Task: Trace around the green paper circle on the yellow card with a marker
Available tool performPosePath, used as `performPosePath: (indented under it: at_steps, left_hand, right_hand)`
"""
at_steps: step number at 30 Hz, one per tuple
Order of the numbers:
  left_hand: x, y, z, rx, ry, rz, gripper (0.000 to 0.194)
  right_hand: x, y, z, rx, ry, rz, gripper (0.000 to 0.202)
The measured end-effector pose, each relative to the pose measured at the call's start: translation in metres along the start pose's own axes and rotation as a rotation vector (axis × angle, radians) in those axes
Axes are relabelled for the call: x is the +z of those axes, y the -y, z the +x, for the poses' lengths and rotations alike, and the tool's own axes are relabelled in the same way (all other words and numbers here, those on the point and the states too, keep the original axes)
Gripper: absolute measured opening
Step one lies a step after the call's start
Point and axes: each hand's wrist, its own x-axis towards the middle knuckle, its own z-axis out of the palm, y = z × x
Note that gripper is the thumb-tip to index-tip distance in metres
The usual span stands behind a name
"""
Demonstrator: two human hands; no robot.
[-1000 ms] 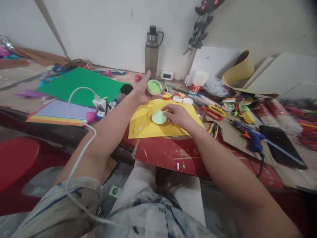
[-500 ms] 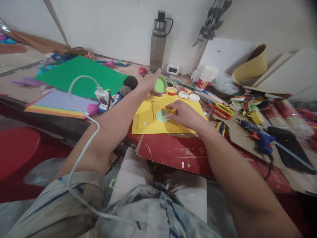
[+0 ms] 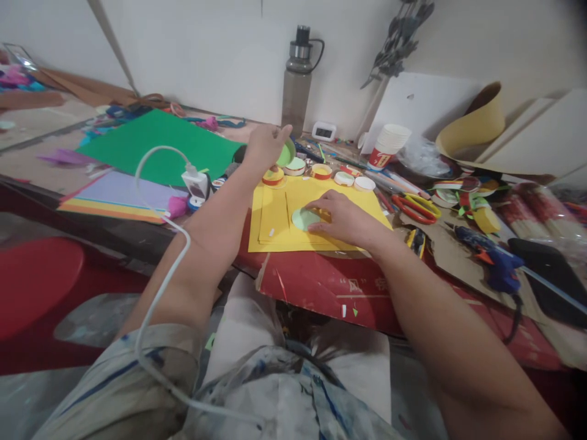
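Observation:
My left hand [image 3: 268, 146] is closed on a shallow round cup piece [image 3: 287, 153] with a bright green inside, tilted and partly covered by the fingers. It is held over the back edge of the yellow paper sheets [image 3: 275, 211]. My right hand [image 3: 342, 217] lies low over those sheets, thumb and fingers apart, at the right side of a pale green paper disc [image 3: 302, 220]. Fingertips overlap the disc's edge; whether they press on it I cannot tell. Behind the sheets are shallow round pieces: a pale green one [image 3: 296, 165], yellow ones [image 3: 321, 172] and white-rimmed ones [image 3: 365, 183].
Scissors [image 3: 416, 208], a box cutter [image 3: 416, 242], a blue glue gun [image 3: 498, 263] and a black phone [image 3: 548, 278] lie at right. Paper cups [image 3: 387, 146] and a bottle [image 3: 297, 91] stand behind. A white cable [image 3: 158, 293] crosses my left arm. Green paper [image 3: 160, 146] lies left.
My left hand has moved slightly left with the green-bottomed cup piece, which is now turned more edge-on. A pale green and a yellow piece show near it. My right hand stays by the disc.

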Motion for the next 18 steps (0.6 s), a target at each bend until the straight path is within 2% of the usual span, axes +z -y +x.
performPosePath:
  at_steps: [4,13,18]
  left_hand:
    - [-0.008,0.003,0.003,0.015,-0.126,0.169,0.046]
    - [0.002,0.014,0.008,-0.022,0.004,0.368,0.040]
    - [0.002,0.016,0.008,-0.094,-0.029,0.382,0.043]
  right_hand:
    - [0.001,0.001,0.000,0.010,-0.008,-0.015,0.049]
    - [0.001,0.002,-0.001,-0.008,0.014,-0.064,0.050]
    - [0.002,0.001,0.001,-0.011,0.002,-0.034,0.047]
